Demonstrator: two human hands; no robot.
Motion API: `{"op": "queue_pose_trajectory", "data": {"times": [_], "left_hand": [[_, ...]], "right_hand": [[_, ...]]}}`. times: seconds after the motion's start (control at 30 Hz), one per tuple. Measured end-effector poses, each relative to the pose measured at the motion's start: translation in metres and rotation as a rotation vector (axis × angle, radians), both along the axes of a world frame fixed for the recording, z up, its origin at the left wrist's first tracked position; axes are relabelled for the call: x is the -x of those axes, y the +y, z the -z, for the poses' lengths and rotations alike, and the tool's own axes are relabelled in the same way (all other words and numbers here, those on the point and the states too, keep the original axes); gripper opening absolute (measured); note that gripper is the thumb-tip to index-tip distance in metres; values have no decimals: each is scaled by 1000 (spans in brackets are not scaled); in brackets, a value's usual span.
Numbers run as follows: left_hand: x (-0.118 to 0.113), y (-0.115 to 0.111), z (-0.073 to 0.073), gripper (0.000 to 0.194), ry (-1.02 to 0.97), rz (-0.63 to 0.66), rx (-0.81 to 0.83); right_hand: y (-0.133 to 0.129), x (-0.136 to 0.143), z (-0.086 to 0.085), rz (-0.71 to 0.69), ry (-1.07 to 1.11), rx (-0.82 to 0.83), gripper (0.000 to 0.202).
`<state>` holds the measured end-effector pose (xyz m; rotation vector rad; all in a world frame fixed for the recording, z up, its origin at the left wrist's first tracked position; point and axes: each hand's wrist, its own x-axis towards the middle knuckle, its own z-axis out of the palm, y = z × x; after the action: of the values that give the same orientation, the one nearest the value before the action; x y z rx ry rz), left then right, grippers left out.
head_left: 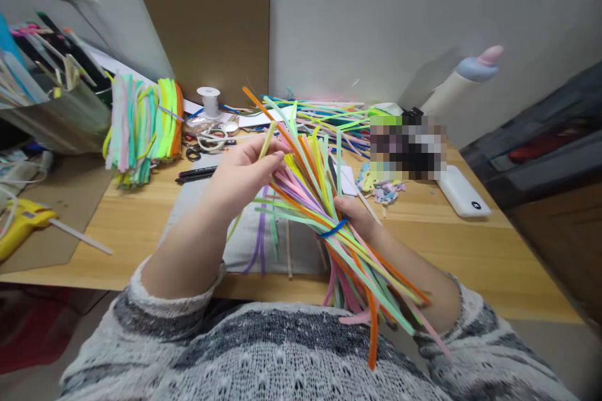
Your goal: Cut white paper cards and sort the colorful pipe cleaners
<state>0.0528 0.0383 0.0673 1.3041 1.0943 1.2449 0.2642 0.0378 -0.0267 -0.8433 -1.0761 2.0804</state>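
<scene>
A bundle of multicoloured fuzzy strips [310, 185], in orange, yellow, mint, pink and purple, is held above the front of the table. A blue tie [333, 229] wraps its middle, and the strips fan out at both ends. My right hand [357, 216] grips the bundle from behind, close to the tie; part of its fingers is hidden by the strips. My left hand [251, 172] is at the upper left of the bundle, with thumb and fingers pinched around a pale yellow strip [268, 140]. Some purple and green strips hang below my left hand.
A folded strip bundle [143, 128] stands at the left, near a pen holder [61, 119] and a yellow glue gun [26, 229]. Behind lie a white spool [208, 102] and loose strips [329, 114]. Foam scraps [380, 185], a white power bank [463, 191] and a bottle [451, 91] are right.
</scene>
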Motion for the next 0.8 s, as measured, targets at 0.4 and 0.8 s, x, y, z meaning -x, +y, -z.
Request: {"op": "queue_pose_trajectory", "data": {"times": [0.4, 0.8], "left_hand": [[-29, -6, 31, 14, 429, 12, -97], [-38, 7, 41, 13, -203, -23, 67]], "right_hand": [[-5, 12, -9, 113, -78, -296, 65], [-5, 12, -1, 56, -164, -429, 71]]}}
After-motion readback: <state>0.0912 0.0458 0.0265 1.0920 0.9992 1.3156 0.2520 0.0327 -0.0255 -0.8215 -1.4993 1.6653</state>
